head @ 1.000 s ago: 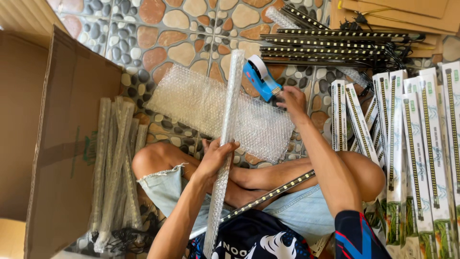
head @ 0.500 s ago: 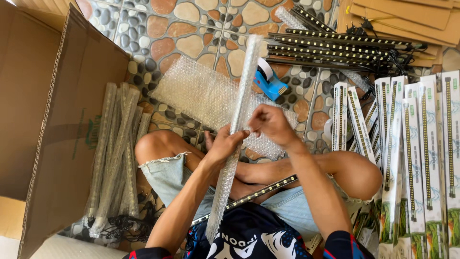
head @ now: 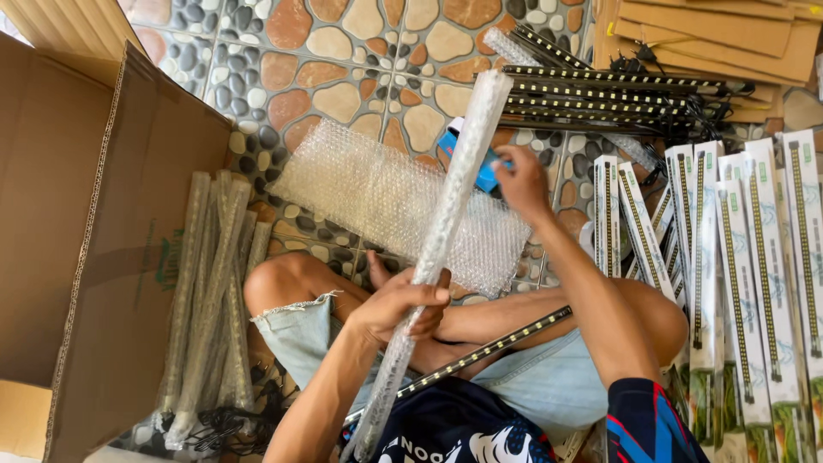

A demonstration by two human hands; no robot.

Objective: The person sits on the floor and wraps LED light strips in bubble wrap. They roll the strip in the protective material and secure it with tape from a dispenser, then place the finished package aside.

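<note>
- The left hand [head: 401, 307] is closed around a long bubble-wrapped stick [head: 437, 240], holding it slanted above the lap.
- The right hand [head: 520, 182] reaches to the blue tape dispenser [head: 484, 171] on the floor [head: 360, 51], fingers curled on it; how firm the grip is, I cannot tell.
- Best to keep the wrap tight with the left hand so it doesn't unroll.
- A bubble wrap sheet [head: 386, 197] lies below, and wrapped sticks [head: 210, 283] lie beside the cardboard box [head: 103, 257].

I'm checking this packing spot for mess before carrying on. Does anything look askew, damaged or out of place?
Nothing looks damaged or spilled. The one loose item is a bare light strip lying slantwise across the person's lap, unwrapped. The left hand holds a bubble-wrapped strip; the right hand reaches a blue tape dispenser.
</note>
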